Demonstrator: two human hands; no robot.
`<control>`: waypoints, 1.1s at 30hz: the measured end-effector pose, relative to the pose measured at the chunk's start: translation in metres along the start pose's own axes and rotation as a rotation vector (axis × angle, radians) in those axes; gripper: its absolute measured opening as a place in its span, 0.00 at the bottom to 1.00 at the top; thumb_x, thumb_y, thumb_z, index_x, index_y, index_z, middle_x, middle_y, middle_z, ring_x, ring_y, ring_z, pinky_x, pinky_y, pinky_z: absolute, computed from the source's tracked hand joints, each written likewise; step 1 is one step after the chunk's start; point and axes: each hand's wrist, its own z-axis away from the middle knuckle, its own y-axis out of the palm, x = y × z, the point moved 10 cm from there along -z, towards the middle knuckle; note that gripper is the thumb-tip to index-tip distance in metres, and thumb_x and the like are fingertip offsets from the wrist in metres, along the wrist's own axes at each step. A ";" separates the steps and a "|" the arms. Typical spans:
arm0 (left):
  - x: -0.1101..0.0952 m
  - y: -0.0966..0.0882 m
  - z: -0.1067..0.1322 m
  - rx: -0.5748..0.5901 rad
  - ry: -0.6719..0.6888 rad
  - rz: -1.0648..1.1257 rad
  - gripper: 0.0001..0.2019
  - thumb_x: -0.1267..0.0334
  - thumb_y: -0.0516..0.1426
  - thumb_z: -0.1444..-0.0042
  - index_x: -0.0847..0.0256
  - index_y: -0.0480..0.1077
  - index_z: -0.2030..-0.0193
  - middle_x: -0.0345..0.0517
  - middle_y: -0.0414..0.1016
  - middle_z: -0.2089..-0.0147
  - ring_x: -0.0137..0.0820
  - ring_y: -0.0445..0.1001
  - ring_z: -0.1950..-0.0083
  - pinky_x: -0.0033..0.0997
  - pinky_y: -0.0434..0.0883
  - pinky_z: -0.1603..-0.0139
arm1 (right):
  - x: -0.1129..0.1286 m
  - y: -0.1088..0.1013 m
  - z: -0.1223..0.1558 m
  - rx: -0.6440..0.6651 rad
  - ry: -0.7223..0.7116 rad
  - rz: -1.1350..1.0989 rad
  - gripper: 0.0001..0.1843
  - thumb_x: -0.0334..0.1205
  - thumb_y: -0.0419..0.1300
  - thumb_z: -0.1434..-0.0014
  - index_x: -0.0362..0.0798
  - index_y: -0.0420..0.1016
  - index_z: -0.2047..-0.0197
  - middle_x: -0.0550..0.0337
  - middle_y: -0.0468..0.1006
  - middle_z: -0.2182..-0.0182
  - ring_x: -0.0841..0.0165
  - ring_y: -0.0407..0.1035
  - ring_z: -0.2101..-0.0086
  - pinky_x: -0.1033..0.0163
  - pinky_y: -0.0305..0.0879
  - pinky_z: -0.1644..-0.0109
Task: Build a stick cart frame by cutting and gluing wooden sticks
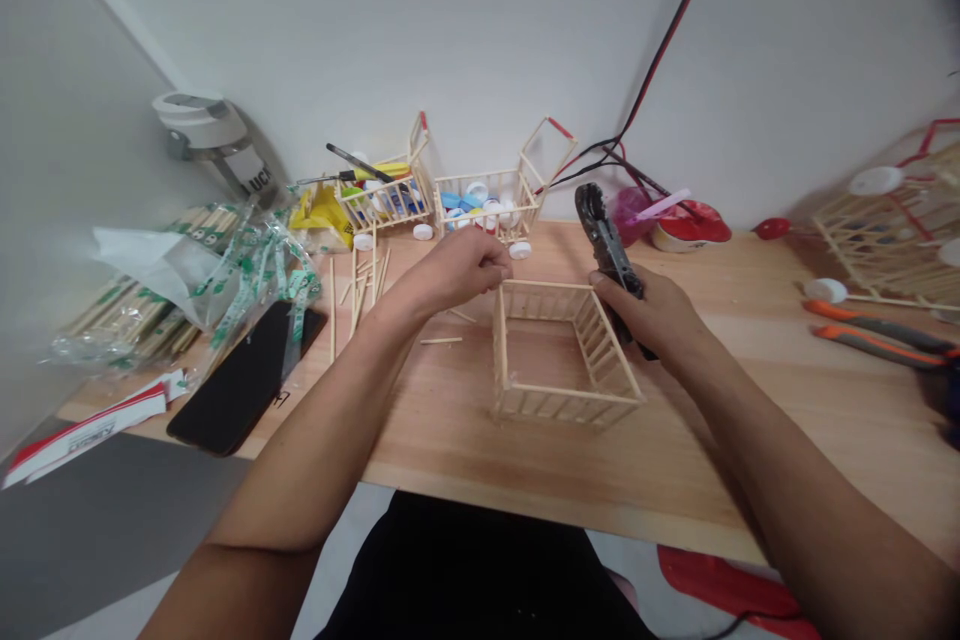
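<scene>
This is a light wooden desk [420, 450] against a white wall, seen from its near edge. Near the middle of the desk stands a square frame of glued wooden sticks [562, 403], open at the top. The right hand [649, 315] is clenched around the handles of black pliers [609, 250], just beside the frame's right side. The long axis of the pliers leans up, and their head points to the far edge. The left hand [457, 275] is above the frame's far left corner, with fingers [499, 270] loosely curled; I cannot tell if they grasp something. To the left lie a black phone [244, 375] and a plastic bag of sticks [127, 320]. Orange-handled pliers [877, 340] lie near the right edge. At the far edge stand two stick crates with bottle caps [487, 200].
</scene>
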 end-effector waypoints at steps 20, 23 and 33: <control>0.001 0.000 0.001 0.007 0.027 -0.027 0.11 0.77 0.54 0.47 0.67 0.74 0.77 0.37 0.70 0.80 0.22 0.65 0.76 0.23 0.58 0.71 | 0.000 -0.002 -0.002 -0.039 -0.018 0.013 0.19 0.59 0.55 0.46 0.51 0.70 0.69 0.60 0.73 0.78 0.62 0.69 0.73 0.60 0.60 0.69; 0.001 -0.001 0.003 0.023 0.002 -0.007 0.11 0.75 0.55 0.46 0.67 0.75 0.76 0.37 0.70 0.79 0.21 0.66 0.76 0.23 0.59 0.71 | -0.001 -0.002 0.001 -0.028 0.000 -0.025 0.20 0.60 0.55 0.45 0.51 0.67 0.72 0.62 0.71 0.80 0.66 0.65 0.78 0.62 0.58 0.73; 0.006 -0.002 0.002 -0.008 0.011 0.051 0.06 0.76 0.59 0.53 0.66 0.78 0.72 0.36 0.72 0.78 0.22 0.66 0.75 0.22 0.59 0.71 | -0.004 -0.001 0.002 -0.020 0.037 -0.151 0.22 0.61 0.56 0.45 0.51 0.65 0.75 0.62 0.69 0.81 0.70 0.62 0.80 0.65 0.55 0.78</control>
